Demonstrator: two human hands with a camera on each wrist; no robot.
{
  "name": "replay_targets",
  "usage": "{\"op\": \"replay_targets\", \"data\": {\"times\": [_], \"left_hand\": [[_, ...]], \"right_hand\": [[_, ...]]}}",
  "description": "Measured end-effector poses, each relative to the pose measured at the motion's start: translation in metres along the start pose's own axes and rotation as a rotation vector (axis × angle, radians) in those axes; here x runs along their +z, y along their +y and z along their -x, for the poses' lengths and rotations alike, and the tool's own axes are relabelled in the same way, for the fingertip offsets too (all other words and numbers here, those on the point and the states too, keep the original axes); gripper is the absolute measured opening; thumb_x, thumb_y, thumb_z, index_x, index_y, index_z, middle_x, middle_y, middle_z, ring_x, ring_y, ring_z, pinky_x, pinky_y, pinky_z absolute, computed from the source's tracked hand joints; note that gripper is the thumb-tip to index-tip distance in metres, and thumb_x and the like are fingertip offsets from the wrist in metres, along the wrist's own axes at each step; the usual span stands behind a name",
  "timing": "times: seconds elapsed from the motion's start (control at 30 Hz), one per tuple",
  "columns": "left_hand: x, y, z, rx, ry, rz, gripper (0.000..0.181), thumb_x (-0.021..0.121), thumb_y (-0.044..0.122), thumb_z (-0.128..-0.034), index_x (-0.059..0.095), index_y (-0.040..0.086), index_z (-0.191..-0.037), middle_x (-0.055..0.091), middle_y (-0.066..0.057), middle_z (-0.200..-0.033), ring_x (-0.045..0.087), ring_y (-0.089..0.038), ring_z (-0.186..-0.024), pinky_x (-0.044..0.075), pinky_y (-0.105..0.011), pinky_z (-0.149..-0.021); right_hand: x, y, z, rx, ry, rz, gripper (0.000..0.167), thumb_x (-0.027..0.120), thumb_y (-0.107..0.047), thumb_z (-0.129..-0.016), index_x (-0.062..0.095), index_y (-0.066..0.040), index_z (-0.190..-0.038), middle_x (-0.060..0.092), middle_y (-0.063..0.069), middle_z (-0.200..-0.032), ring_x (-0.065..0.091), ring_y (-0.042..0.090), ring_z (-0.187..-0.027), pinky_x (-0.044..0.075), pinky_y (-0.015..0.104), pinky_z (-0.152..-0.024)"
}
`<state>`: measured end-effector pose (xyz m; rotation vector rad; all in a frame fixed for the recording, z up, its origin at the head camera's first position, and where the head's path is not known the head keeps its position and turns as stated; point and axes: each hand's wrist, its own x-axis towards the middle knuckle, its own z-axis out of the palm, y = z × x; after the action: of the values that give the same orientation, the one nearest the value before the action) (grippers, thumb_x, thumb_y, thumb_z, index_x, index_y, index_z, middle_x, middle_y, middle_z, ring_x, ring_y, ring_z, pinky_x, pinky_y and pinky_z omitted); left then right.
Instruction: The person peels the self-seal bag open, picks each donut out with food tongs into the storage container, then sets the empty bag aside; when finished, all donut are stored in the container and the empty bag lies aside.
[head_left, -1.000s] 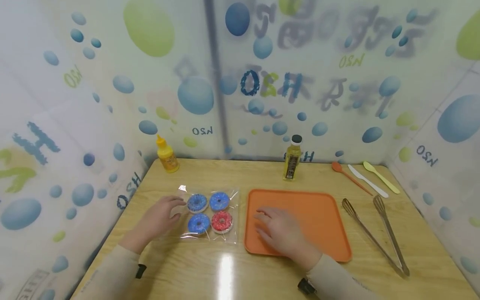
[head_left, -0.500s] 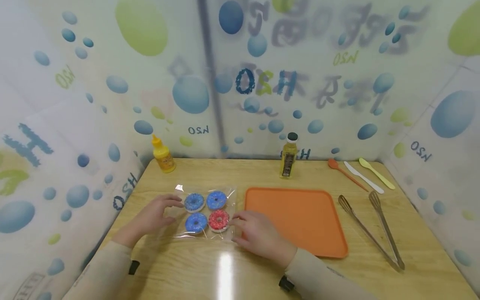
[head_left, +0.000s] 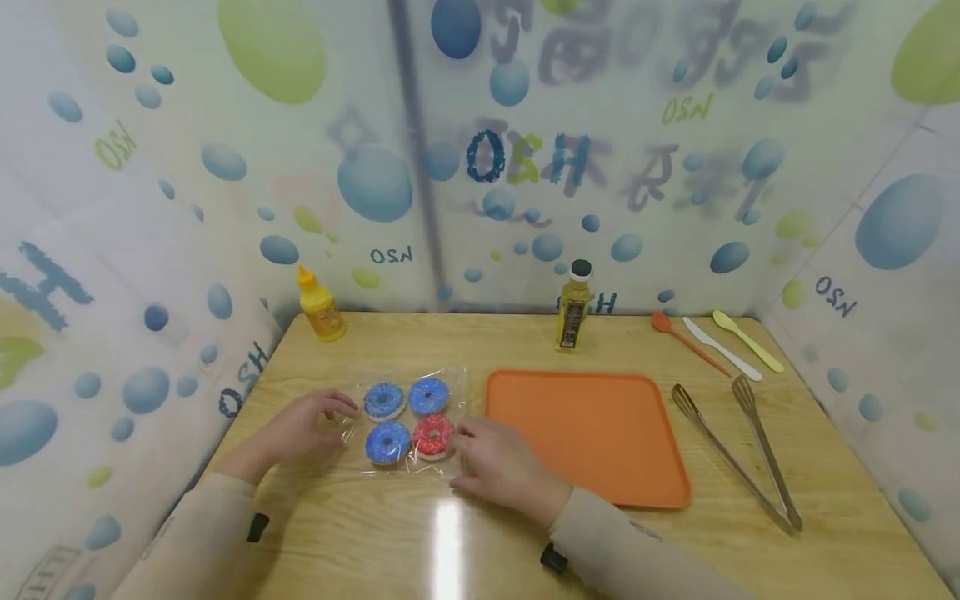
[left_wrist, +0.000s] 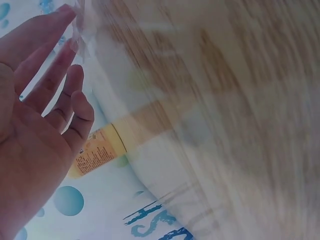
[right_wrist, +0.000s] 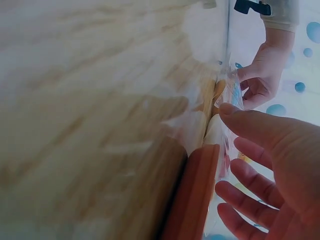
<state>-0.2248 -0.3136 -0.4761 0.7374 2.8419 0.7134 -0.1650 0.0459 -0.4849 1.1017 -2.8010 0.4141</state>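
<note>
A clear plastic bag holding blue doughnuts and one red doughnut lies flat on the wooden table. At its left edge my left hand pinches the film, which wrinkles by the thumb; the left wrist view shows thin film at the fingertips. My right hand reaches over the bag's right side, beside the red doughnut. In the right wrist view the right thumb touches the film, and the fingers stay bent loosely, apart from the thumb.
An orange tray sits right of the bag. Metal tongs lie beyond it. An orange spoon, white knife and green spoon lie at back right. A yellow squeeze bottle and an oil bottle stand along the back.
My right hand has moved left from above the tray to the bag's right edge. My left hand has closed in on the left edge, where the film now wrinkles.
</note>
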Motion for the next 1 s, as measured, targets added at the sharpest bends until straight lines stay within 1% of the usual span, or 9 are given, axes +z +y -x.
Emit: {"op": "replay_targets", "data": {"times": [0.13,0.2,0.23,0.4,0.47,0.6,0.7,0.9,1.0], "left_hand": [[-0.0015,-0.0018,-0.0023,-0.002,-0.039,-0.014,0.04,0.089,0.012,-0.0768,0.077,0.015,-0.115,0.07,-0.009,-0.128,0.062,-0.04,-0.121,0.047,-0.062,-0.103],[-0.0015,-0.0021,-0.0032,-0.006,-0.058,-0.021,0.041,0.089,0.012,-0.0764,0.077,0.016,-0.116,0.07,-0.008,-0.129,0.06,-0.041,-0.124,0.044,-0.064,-0.106],[-0.0016,-0.0022,-0.0035,0.003,-0.067,-0.028,0.041,0.089,0.012,-0.0764,0.077,0.015,-0.116,0.069,-0.009,-0.13,0.06,-0.042,-0.125,0.043,-0.066,-0.106],[-0.0003,-0.0024,-0.0038,-0.032,-0.107,-0.033,0.04,0.087,0.012,-0.0781,0.077,0.019,-0.116,0.067,-0.006,-0.135,0.055,-0.042,-0.13,0.037,-0.068,-0.11],[0.0002,-0.0025,-0.0038,-0.042,-0.111,-0.035,0.039,0.086,0.011,-0.079,0.078,0.02,-0.116,0.067,-0.006,-0.135,0.054,-0.041,-0.131,0.036,-0.068,-0.111],[0.0004,-0.0027,-0.0035,-0.041,-0.115,-0.045,0.037,0.086,0.011,-0.08,0.078,0.02,-0.115,0.067,-0.005,-0.135,0.054,-0.04,-0.131,0.037,-0.067,-0.111],[0.0005,-0.0022,-0.0034,-0.047,-0.119,-0.043,0.037,0.086,0.011,-0.0808,0.078,0.02,-0.116,0.066,-0.005,-0.136,0.053,-0.04,-0.131,0.037,-0.067,-0.111],[0.0002,-0.0019,-0.0032,-0.055,-0.125,-0.036,0.037,0.086,0.013,-0.0815,0.077,0.02,-0.117,0.066,-0.005,-0.137,0.052,-0.04,-0.132,0.037,-0.068,-0.111],[0.0005,-0.0028,-0.0028,-0.048,-0.127,-0.038,0.038,0.086,0.013,-0.0814,0.077,0.02,-0.117,0.066,-0.004,-0.137,0.052,-0.04,-0.132,0.037,-0.068,-0.11]], "right_hand": [[0.001,-0.0001,-0.0028,0.005,0.001,0.001,0.034,0.086,-0.044,-0.082,0.074,-0.024,-0.107,0.063,-0.01,-0.104,0.054,0.005,-0.089,0.051,0.022,-0.081],[0.0019,0.0001,-0.0037,0.004,0.003,-0.001,0.032,0.085,-0.044,-0.083,0.074,-0.025,-0.105,0.061,-0.011,-0.1,0.051,0.003,-0.085,0.049,0.021,-0.077],[0.0025,0.0004,-0.0038,0.004,0.002,0.0,0.031,0.085,-0.045,-0.083,0.074,-0.026,-0.105,0.06,-0.012,-0.098,0.05,0.002,-0.083,0.048,0.02,-0.076],[0.0051,0.0015,-0.0033,-0.003,0.007,-0.001,0.025,0.082,-0.045,-0.086,0.074,-0.027,-0.102,0.059,-0.014,-0.095,0.05,0.002,-0.082,0.047,0.019,-0.074],[0.0055,0.0018,-0.003,-0.011,0.013,-0.002,0.022,0.081,-0.043,-0.087,0.075,-0.028,-0.101,0.061,-0.014,-0.097,0.052,0.002,-0.084,0.048,0.02,-0.075],[0.0045,0.0011,-0.003,-0.035,0.028,0.0,0.011,0.081,-0.039,-0.087,0.077,-0.031,-0.094,0.064,-0.013,-0.101,0.056,0.003,-0.089,0.049,0.021,-0.078],[0.0042,0.0008,-0.0033,-0.056,0.038,0.006,0.006,0.081,-0.036,-0.087,0.077,-0.032,-0.089,0.064,-0.013,-0.1,0.055,0.003,-0.088,0.048,0.019,-0.077],[0.0061,0.0014,-0.0044,-0.074,0.049,0.027,0.007,0.079,-0.031,-0.085,0.073,-0.029,-0.084,0.057,-0.014,-0.09,0.05,0.002,-0.081,0.041,0.017,-0.069],[0.0068,0.001,-0.0044,-0.07,0.044,0.021,0.011,0.08,-0.036,-0.086,0.071,-0.029,-0.084,0.056,-0.014,-0.09,0.049,0.002,-0.081,0.041,0.017,-0.069]]}}
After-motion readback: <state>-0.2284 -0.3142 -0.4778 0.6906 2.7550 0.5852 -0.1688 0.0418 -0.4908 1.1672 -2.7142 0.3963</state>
